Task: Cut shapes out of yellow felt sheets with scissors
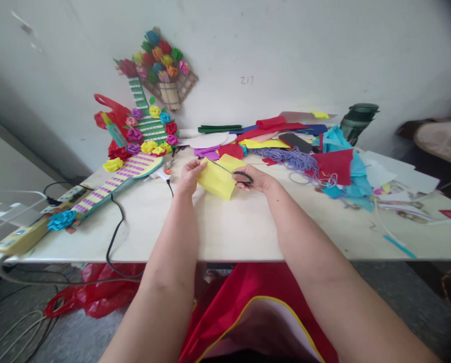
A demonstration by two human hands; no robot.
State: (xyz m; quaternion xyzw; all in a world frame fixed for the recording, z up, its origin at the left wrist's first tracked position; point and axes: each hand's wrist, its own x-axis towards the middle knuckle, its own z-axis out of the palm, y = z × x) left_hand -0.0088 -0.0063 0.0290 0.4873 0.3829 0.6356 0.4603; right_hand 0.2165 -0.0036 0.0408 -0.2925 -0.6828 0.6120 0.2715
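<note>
Pinched at its upper left corner by my left hand (189,176), a yellow sheet of paper (218,184) is held up over the table. My right hand (258,180) is closed around the black handles of a pair of scissors (244,177). Their blades point left across the upper part of the sheet, toward my left fingers. Whether the blades are parted cannot be made out. Just behind the sheet lie purple paper pieces (207,153) and red paper (231,150).
A glue gun (162,173) lies left of my hands. Flower-trimmed guitar shapes (115,180) and a power strip (21,237) occupy the left. Purple yarn (293,157), a phone (296,142), turquoise paper (357,174) and a dark bottle (357,123) stand or lie right.
</note>
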